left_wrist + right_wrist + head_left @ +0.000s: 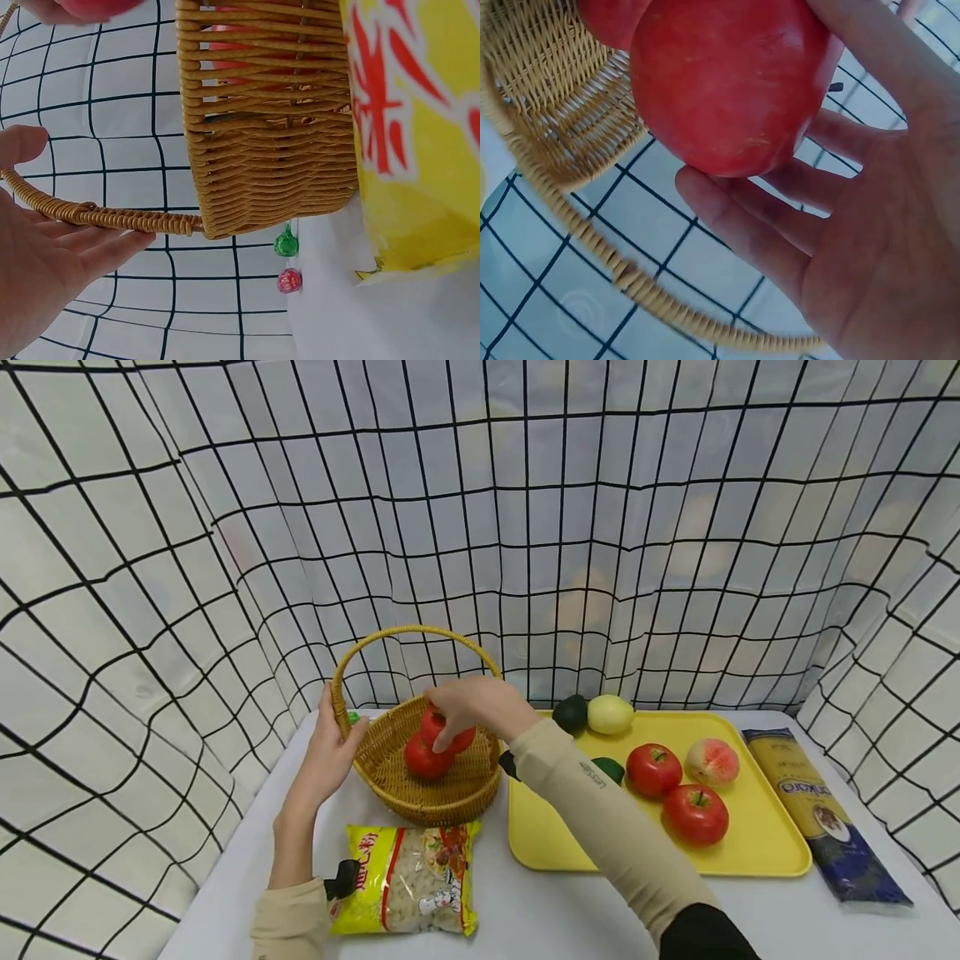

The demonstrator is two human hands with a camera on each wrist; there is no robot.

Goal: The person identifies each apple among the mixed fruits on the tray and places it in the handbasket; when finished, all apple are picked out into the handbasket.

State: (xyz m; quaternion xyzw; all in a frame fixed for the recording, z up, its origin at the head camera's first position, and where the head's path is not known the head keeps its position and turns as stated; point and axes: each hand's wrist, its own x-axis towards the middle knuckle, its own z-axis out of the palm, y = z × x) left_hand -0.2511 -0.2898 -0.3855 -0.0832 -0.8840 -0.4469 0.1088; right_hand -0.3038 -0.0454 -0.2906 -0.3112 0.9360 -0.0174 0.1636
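My right hand (480,706) grips a red apple (720,82) from above, thumb on one side and fingers on the other, over the wicker basket (442,812). Inside the basket, right below, lies a second red apple (427,762). At the basket's left side my left hand (330,752) rests against the arched handle (124,217), its fingers straight behind the handle and the thumb apart from it. The basket stands upright on the white table.
A yellow bag of food (412,881) lies in front of the basket. To the right, a yellow tray (757,852) holds red apples (695,815), a peach (712,762), a lemon (611,715) and dark green avocados (570,714). Beyond it lies a blue pasta packet (828,818). Black netting surrounds the table.
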